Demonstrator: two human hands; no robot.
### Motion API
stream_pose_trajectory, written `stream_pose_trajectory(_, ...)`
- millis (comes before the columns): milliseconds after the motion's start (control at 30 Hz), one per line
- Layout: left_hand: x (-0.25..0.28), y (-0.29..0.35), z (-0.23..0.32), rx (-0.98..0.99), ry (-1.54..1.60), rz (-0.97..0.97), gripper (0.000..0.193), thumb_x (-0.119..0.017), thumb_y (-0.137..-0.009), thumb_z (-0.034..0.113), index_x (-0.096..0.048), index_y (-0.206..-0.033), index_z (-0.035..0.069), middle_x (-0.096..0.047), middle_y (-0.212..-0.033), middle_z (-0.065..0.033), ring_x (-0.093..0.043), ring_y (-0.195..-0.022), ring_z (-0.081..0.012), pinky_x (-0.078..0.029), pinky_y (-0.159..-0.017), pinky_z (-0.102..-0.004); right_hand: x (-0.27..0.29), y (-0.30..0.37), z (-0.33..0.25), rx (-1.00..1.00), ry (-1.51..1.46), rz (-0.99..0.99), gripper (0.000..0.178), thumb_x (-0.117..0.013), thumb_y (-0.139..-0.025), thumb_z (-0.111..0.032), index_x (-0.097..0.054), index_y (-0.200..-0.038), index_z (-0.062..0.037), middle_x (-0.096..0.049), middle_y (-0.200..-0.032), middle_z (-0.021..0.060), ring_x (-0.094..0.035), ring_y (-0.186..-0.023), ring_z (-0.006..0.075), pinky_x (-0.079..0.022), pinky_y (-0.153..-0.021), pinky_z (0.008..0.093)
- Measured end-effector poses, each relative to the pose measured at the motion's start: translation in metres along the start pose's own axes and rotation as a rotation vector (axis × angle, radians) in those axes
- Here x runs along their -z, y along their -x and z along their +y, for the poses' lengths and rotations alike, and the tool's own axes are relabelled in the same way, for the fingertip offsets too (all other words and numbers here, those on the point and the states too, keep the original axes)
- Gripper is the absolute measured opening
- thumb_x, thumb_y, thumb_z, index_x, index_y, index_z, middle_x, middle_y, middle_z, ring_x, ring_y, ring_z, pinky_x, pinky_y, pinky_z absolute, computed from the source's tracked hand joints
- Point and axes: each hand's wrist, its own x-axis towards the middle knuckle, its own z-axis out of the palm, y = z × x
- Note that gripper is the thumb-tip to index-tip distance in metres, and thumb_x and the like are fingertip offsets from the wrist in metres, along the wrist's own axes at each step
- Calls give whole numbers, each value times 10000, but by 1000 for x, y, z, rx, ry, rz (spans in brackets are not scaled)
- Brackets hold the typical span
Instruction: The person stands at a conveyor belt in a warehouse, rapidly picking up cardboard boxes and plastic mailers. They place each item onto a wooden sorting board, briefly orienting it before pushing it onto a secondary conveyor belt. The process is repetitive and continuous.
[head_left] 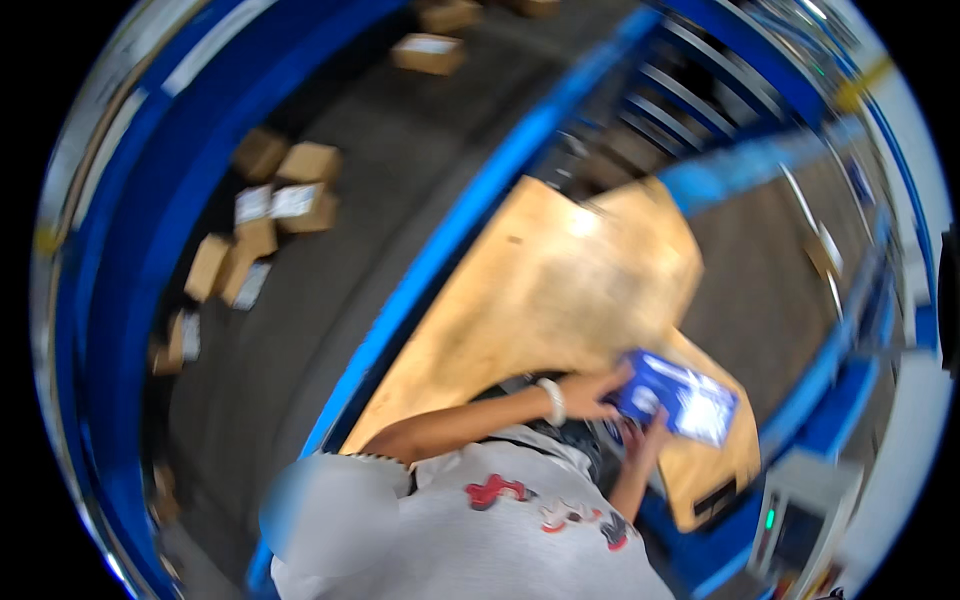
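1. Head view: a blue package (672,393) with a white label (706,412) on its right part is held in front of the torso, over the right-hand section of a wooden table (560,270); whether the tabletop is touched by it cannot be told.
2. The left end of the package is grasped by the left hand (600,390); the fingers are blurred, and their exact placement cannot be told.
3. The lower edge of the package is gripped by the right hand (648,437), which is placed closer to the torso than the left.
4. A white bracelet (552,400) is worn on the left wrist.
5. A pale grey shirt (450,540), printed with small coloured figures, is worn by the person.
6. The table is bordered along its left side by a blue rail (482,200), set diagonally.
7. Beyond the rail, cardboard boxes (308,163) are carried on a dark conveyor belt (350,230); most are grouped toward its left side, and several are marked with white labels.
8. To the right of the table, a second dark surface (750,260) is edged by blue framing (815,375).
9. At the lower right, a grey device (825,485) with a green light (770,519) is positioned near the table.
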Motion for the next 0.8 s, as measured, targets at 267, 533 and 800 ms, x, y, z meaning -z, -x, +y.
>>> stream_pose_trajectory(267, 79, 197, 28, 400, 480, 473, 499, -708, -1008, 246, -577, -1455, 64, -673, -1360, -100, -662, -1181, -225, -542, -1010, -382, 55, -166, 7, 118, -133, 161, 674, -838, -876, -494, -570, -1340, -86, -686, -1042, 86, -619, -638, 157, -519, -507, 268)
stream_pose_trajectory(533, 189, 421, 52, 779, 215, 1637, 506, -755, -955, 186, -563, -1407, 64, -649, -1320, -126, -678, -1128, -225, -563, -946, -359, -225, -217, 27, 407, 158, -757, 541, -572, -1047, -370, -485, -1513, -109, -560, -1452, 93, -621, -1176, 244, -571, -910, 362)
stream_pose_trajectory(800, 379, 383, -73, 1358, -408, 1770, 1127, -858, -770, 530, -260, -1611, 80, -186, -1663, -283, -251, -1503, -525, -334, -1207, -537, -674, 59, 185, 775, 814, -1249, 699, -859, -770, -357, -584, -1344, -66, -514, -1385, 208, -545, -1251, 386, -472, -1065, 464)
